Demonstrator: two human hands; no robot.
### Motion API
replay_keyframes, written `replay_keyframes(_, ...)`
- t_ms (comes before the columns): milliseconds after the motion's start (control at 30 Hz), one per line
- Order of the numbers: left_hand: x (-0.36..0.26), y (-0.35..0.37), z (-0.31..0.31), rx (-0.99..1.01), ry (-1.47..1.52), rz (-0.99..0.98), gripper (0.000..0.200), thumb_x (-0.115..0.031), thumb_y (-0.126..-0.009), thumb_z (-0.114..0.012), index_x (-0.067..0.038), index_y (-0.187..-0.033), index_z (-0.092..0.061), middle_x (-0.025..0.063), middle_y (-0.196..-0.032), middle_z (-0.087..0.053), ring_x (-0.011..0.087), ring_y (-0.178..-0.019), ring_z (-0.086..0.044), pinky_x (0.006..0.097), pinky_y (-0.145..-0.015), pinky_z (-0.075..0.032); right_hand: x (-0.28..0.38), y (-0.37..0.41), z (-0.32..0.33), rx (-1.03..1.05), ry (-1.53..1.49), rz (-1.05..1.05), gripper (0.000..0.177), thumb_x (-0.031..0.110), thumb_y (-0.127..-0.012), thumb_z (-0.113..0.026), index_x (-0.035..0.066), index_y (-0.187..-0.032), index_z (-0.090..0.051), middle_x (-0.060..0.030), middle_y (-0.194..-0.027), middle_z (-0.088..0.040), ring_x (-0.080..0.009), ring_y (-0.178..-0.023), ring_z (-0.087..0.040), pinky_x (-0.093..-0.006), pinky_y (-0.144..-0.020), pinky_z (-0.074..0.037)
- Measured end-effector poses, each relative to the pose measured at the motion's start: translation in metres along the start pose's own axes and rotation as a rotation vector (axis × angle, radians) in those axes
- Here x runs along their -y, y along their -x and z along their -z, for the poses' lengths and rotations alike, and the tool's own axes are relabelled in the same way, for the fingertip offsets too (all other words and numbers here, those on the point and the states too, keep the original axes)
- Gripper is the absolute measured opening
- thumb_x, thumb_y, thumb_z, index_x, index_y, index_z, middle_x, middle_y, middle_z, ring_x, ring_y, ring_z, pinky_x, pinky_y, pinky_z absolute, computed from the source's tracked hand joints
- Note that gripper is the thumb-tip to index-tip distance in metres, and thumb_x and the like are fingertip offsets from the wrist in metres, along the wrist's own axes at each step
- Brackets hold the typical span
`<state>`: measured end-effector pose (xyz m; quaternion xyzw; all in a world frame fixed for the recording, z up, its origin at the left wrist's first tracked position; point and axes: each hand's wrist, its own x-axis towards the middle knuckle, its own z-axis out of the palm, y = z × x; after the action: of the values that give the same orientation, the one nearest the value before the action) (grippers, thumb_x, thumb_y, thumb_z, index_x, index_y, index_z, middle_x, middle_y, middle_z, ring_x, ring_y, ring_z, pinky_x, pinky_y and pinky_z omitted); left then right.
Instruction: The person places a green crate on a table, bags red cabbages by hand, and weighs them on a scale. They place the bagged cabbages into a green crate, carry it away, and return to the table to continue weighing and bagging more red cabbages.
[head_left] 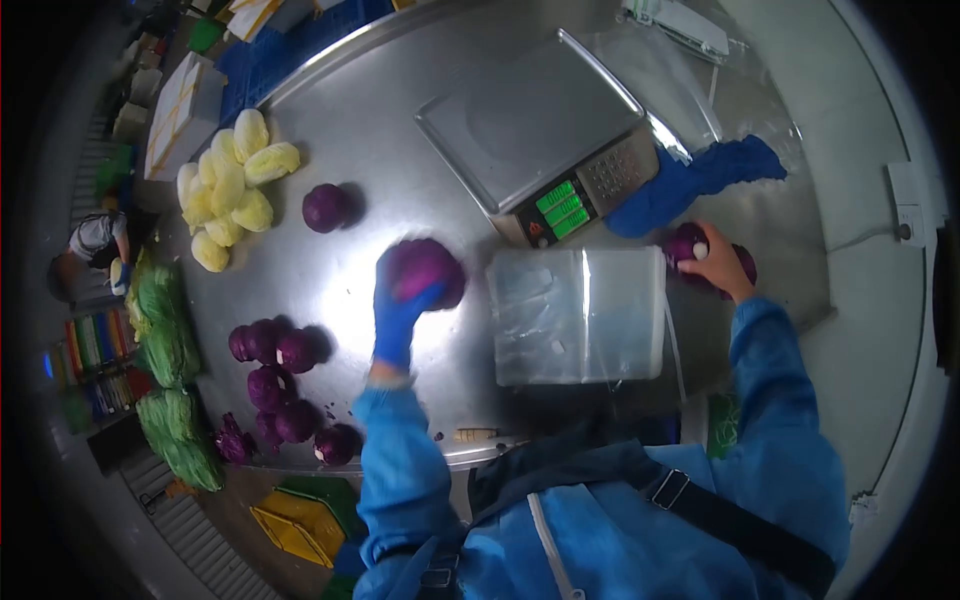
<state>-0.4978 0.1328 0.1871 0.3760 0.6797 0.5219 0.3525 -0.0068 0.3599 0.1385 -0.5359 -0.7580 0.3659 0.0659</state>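
Note:
My left hand (397,318), in a blue glove, grips a red cabbage (436,272) over the middle of the steel table, left of a stack of clear plastic bags (575,318). At the table's right side my bare right hand (722,266) has its fingers curved over another red cabbage (682,240). A further purple cabbage (747,262) shows partly behind that hand. One more red cabbage (326,208) sits alone toward the back left. Several red cabbages (268,387) lie in a group at the front left.
A digital scale (540,120) with lit green displays stands at the back, a blue cloth (700,185) to its right. Pale napa cabbages (228,185) are piled at the back left. Green cabbages (165,325) line the left edge. A small knife-like object (476,435) lies near the front edge. Another person (100,238) is at far left.

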Motion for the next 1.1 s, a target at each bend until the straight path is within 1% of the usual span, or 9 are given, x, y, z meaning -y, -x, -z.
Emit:
replay_keyframes(167, -0.051, -0.138, -0.124, 0.066, -0.244, -0.197, 0.081, -0.034, -0.062, -0.085, -0.011, -0.13, -0.049, 0.0162, -0.126, -0.053, 0.034, -0.113, -0.057, 0.0403, -0.096, -0.049, 0.019, 0.002, 0.017, 0.094, 0.398, 0.062, 0.084, 0.028, -0.065, -0.083, 0.006, -0.136, -0.045, -0.0205, -0.141, -0.041, -0.0419, -0.127, -0.041, -0.0478, -0.106, -0.037)
replay_keyframes(333, -0.079, -0.162, -0.178, 0.144, -0.745, -0.098, 0.091, -0.044, -0.059, -0.082, -0.014, -0.136, -0.046, 0.0237, -0.135, -0.047, 0.0445, -0.109, -0.057, 0.0466, -0.09, -0.05, 0.09, -0.001, 0.03, -0.035, 0.223, 0.268, 0.064, 0.019, -0.074, -0.076, 0.005, -0.131, -0.05, -0.0168, -0.142, -0.041, -0.0384, -0.128, -0.041, -0.0448, -0.105, -0.037)
replay_keyframes(433, -0.052, -0.18, -0.138, 0.22, -0.211, -0.227, 0.098, -0.048, -0.076, -0.077, -0.003, -0.148, -0.029, 0.0267, -0.15, -0.029, 0.0368, -0.14, -0.029, 0.0414, -0.111, -0.031, 0.115, -0.005, 0.034, -0.053, 0.151, 0.353, 0.055, 0.013, -0.076, -0.073, 0.003, -0.127, -0.053, -0.014, -0.14, -0.044, -0.0347, -0.127, -0.043, -0.0428, -0.104, -0.038)
replay_keyframes(533, -0.043, -0.176, -0.014, -0.258, -0.114, -0.296, 0.068, -0.024, -0.09, -0.067, -0.006, -0.146, -0.034, 0.0171, -0.145, -0.04, 0.0293, -0.13, -0.043, 0.0398, -0.107, -0.037, 0.122, -0.019, 0.037, -0.21, 0.076, 0.407, 0.055, 0.012, -0.076, -0.073, 0.004, -0.127, -0.053, -0.0139, -0.138, -0.046, -0.0338, -0.125, -0.045, -0.042, -0.104, -0.039)
replay_keyframes(567, -0.015, -0.175, 0.039, -0.548, -0.458, -0.152, 0.068, -0.021, -0.089, -0.069, -0.005, -0.145, -0.035, 0.0152, -0.139, -0.047, 0.0269, -0.122, -0.049, 0.0384, -0.102, -0.043, 0.121, -0.027, 0.036, -0.267, 0.014, 0.411, 0.054, 0.012, -0.078, -0.072, 0.004, -0.128, -0.053, -0.0139, -0.136, -0.048, -0.0335, -0.124, -0.047, -0.0414, -0.104, -0.039)
replay_keyframes(600, 0.008, -0.169, 0.08, -0.695, -0.356, -0.237, 0.071, -0.02, -0.086, -0.072, 0.0, -0.144, -0.035, 0.0156, -0.137, -0.049, 0.0256, -0.12, -0.051, 0.0383, -0.102, -0.043, 0.125, -0.034, 0.033, -0.27, -0.092, 0.379, 0.054, 0.012, -0.078, -0.072, 0.004, -0.128, -0.053, -0.0141, -0.136, -0.048, -0.0336, -0.124, -0.048, -0.0414, -0.104, -0.039)
replay_keyframes(700, 0.081, -0.146, 0.167, -0.883, -0.548, -0.003, 0.09, -0.028, -0.078, -0.08, 0.008, -0.144, -0.029, 0.0233, -0.144, -0.039, 0.0317, -0.132, -0.041, 0.0423, -0.111, -0.032, 0.149, -0.061, 0.025, -0.297, -0.313, 0.331, 0.059, 0.016, -0.078, -0.074, 0.004, -0.131, -0.05, -0.0146, -0.137, -0.046, -0.0337, -0.125, -0.047, -0.0415, -0.104, -0.039)
replay_keyframes(900, 0.15, -0.178, 0.179, -0.709, -0.672, -0.021, 0.098, -0.027, -0.071, -0.086, 0.008, -0.143, -0.03, 0.0222, -0.141, -0.043, 0.0315, -0.128, -0.045, 0.0416, -0.109, -0.036, 0.219, -0.114, -0.021, -0.32, -0.12, 0.454, 0.085, 0.032, -0.067, -0.084, 0.007, -0.137, -0.042, -0.0184, -0.141, -0.039, -0.0386, -0.127, -0.043, -0.0437, -0.104, -0.041)
replay_keyframes(1100, 0.162, -0.223, 0.171, -0.38, 0.203, 0.269, 0.065, -0.014, -0.079, -0.075, -0.001, -0.135, -0.046, 0.0129, -0.125, -0.056, 0.0215, -0.1, -0.061, 0.0354, -0.085, -0.052, 0.257, -0.134, -0.085, -0.271, 0.024, 0.347, 0.089, 0.029, -0.061, -0.085, 0.008, -0.136, -0.042, -0.0192, -0.136, -0.038, -0.0427, -0.123, -0.044, -0.0465, -0.101, -0.043)
